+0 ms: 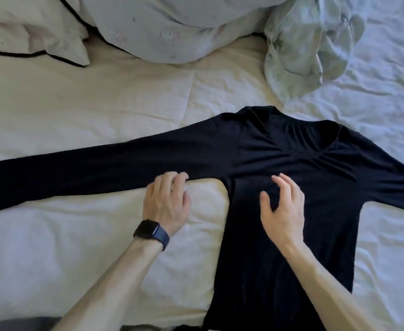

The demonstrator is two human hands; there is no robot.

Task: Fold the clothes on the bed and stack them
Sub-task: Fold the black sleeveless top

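Lying under the black top [280, 235], a cream quilt [100, 103]; pillows [29, 37] beyond.

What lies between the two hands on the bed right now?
In the head view, a bare patch of cream bedding, then the black shirt at its side edge below the armpit, lies between the left hand and the right hand.

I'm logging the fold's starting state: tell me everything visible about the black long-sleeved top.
The black long-sleeved top, of soft knit-looking fabric, lies flat and unfolded on the pale bedding, gathered V-neckline away from the person, hem off the bottom edge. One sleeve stretches straight left; the other leaves the frame right. The left hand curls its fingers at the sleeve's lower edge; the open right hand is over the chest, contact unclear.
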